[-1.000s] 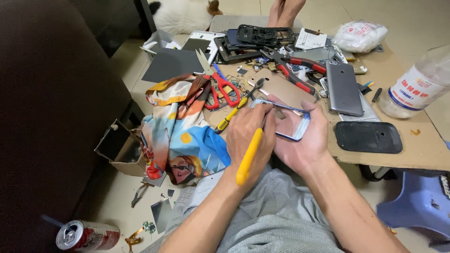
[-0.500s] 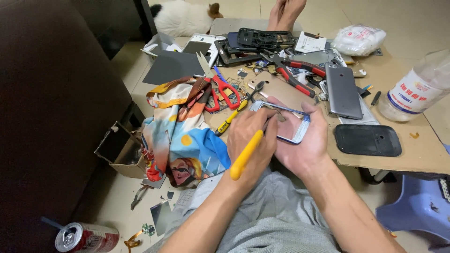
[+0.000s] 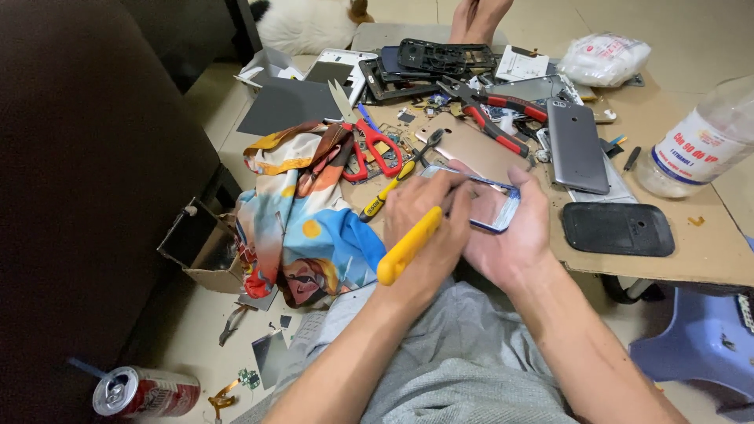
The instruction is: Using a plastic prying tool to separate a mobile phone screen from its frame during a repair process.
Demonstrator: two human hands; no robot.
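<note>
A: Worktop (image 3: 707, 259) first. Brown board surface, cluttered. What sits on it?

B: Largest item, a patterned cloth (image 3: 302, 212) draped over the left edge. Right side, a clear plastic bottle (image 3: 699, 145). Between, a grey phone back (image 3: 576, 145) beside a black phone cover (image 3: 617, 228). Smaller: red-handled scissors (image 3: 375, 145), red-handled pliers (image 3: 495, 114), a small yellow screwdriver (image 3: 385, 195).

A: Floor?

B: A drink can (image 3: 145, 391) lying at lower left, scraps near it.

A: Hands?

B: Both at the near edge of the worktop. Right hand (image 3: 510, 232) cups a phone frame (image 3: 491, 206) from beneath, fingers curled closed round its far edge. Left hand (image 3: 424, 216) is closed on a yellow-handled tool (image 3: 408, 245), handle angled back toward the wrist.

A: Tip position?

B: Hidden behind the left fingers; likely on the frame's left edge, not confirmed.
</note>
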